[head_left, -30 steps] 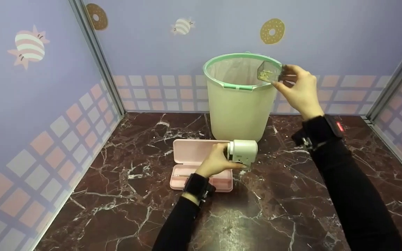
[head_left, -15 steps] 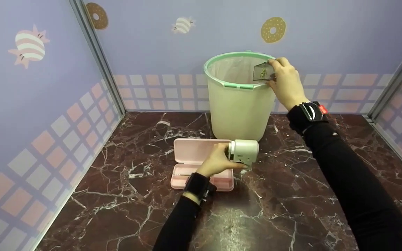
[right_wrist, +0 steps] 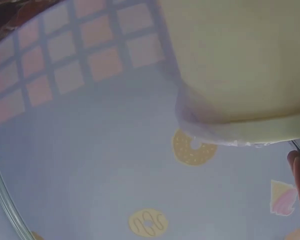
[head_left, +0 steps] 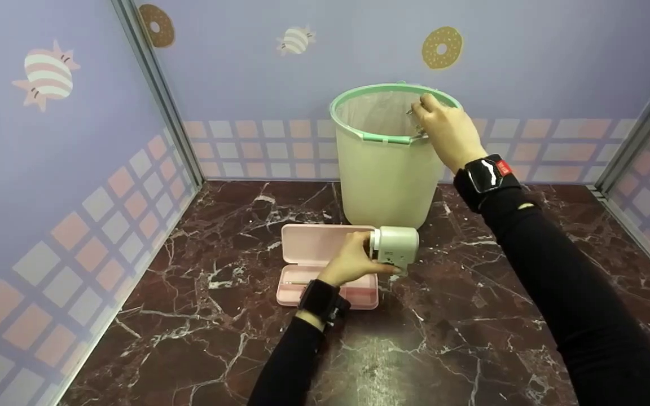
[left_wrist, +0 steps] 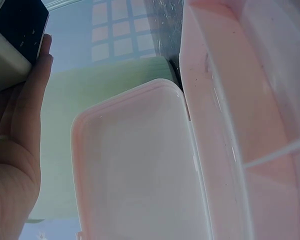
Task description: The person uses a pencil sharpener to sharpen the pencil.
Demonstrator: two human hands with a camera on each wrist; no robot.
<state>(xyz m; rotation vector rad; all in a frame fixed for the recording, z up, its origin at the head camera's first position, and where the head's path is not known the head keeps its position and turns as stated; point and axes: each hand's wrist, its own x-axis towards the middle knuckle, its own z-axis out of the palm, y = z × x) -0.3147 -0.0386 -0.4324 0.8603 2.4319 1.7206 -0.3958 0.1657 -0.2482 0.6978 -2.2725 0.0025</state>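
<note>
My left hand [head_left: 349,260] grips a pale, boxy pencil sharpener [head_left: 397,243] on its side, over the right end of an opened pink pencil case [head_left: 309,242]. In the left wrist view, the sharpener's dark face [left_wrist: 21,22] shows beside the fingers. A slim pencil [head_left: 297,282] lies in the case. My right hand [head_left: 450,134] is at the right rim of a pale green wastebasket [head_left: 387,186] lined with a bag. It pinches a small clear shavings container [head_left: 420,131], mostly hidden behind the fingers, so its contents cannot be made out.
The wastebasket stands against the back of the booth, behind the pencil case. Brown marbled tabletop [head_left: 460,332] stretches around them. Patterned wall panels [head_left: 246,73] with metal corner posts [head_left: 161,96] enclose the left, back and right sides.
My right hand has moved left over the wastebasket and turned palm down, tipping the clear container with its yellowish shavings inward. The left hand and pencil sharpener have stayed in place.
</note>
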